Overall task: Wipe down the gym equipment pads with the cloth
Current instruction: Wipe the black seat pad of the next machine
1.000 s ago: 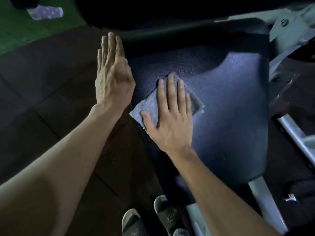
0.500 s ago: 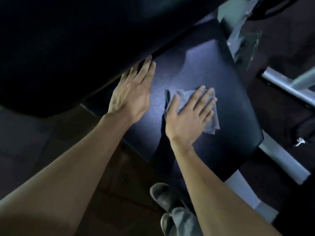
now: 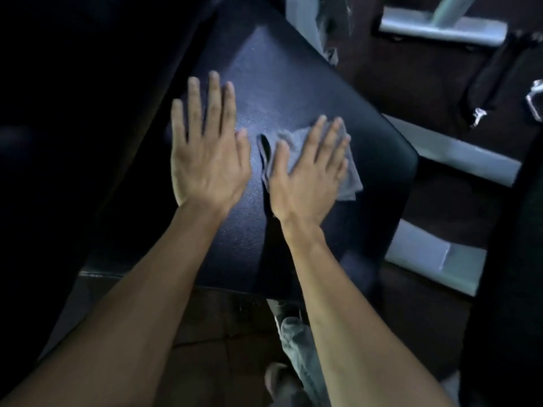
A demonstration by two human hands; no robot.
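A dark, glossy seat pad [image 3: 293, 83] of a gym machine fills the middle of the view. On it lies a grey cloth [image 3: 351, 174], folded and flattened. My right hand [image 3: 308, 174] presses flat on the cloth with fingers spread, covering most of it. My left hand [image 3: 208, 151] rests flat on the pad just left of the cloth, fingers apart, holding nothing. A second black pad [image 3: 88, 113] rises at the left, in deep shadow.
Pale metal frame bars [image 3: 440, 30] of the machine run at the upper right and right [image 3: 458, 160]. A black strap with a metal clip [image 3: 479, 113] hangs at the right. My leg and sandalled foot [image 3: 293, 348] stand on the dark floor below the pad's near edge.
My right hand has slid the cloth across the pad towards its right side. My left hand has moved from the pad's left edge onto its surface. The view has turned.
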